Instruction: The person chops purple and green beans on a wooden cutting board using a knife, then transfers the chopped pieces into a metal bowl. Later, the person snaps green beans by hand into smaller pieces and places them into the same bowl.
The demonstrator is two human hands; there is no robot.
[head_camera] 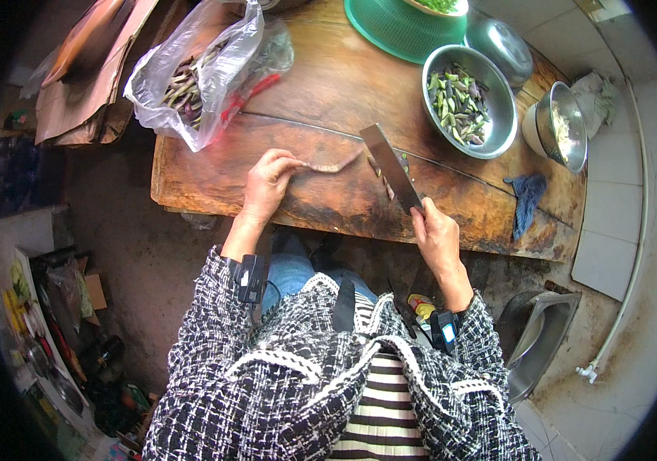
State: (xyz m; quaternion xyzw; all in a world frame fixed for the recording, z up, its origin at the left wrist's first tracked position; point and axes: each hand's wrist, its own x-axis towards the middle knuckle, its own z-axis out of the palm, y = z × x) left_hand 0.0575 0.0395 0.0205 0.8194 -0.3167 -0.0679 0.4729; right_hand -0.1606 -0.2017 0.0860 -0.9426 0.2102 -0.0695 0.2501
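Observation:
My left hand (pixel 271 178) pinches one end of a long purplish bean pod (pixel 334 167), which stretches to the right over the wooden table (pixel 317 132). In my right hand (pixel 438 230) is the handle of a cleaver (pixel 389 164), its broad dark blade slanting up and left just beyond the pod's far end. A few cut bean pieces (pixel 390 190) show along the blade's left edge, and more lie at its right; the blade hides the wood between. Whole bean pods (pixel 184 86) fill part of a clear plastic bag (pixel 150 75) at the table's left.
Cut pieces (pixel 455 104) lie in a steel bowl (pixel 505 129) at the right. Behind it are a green colander (pixel 386 34) and another metal bowl (pixel 501 49). A smaller strainer (pixel 577 124) and a blue cloth (pixel 529 199) sit near the right edge. Cardboard (pixel 86 98) stands left.

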